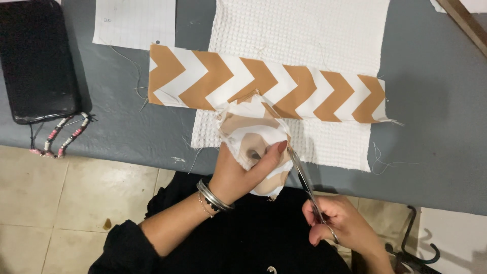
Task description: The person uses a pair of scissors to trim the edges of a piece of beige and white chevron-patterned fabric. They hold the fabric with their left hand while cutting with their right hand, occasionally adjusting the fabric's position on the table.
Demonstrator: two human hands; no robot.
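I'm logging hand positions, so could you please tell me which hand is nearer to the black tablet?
Left. The left hand holds a fabric scrap at mid-table, right of the black tablet; the right hand works scissors farther right.

We see a grey work table (436,101) across the upper frame, evenly lit. Below its edge, beige floor tiles (66,203) with dark grout lines and 1 small brown stain (107,224). A wooden strip (469,20) crosses the top right corner.
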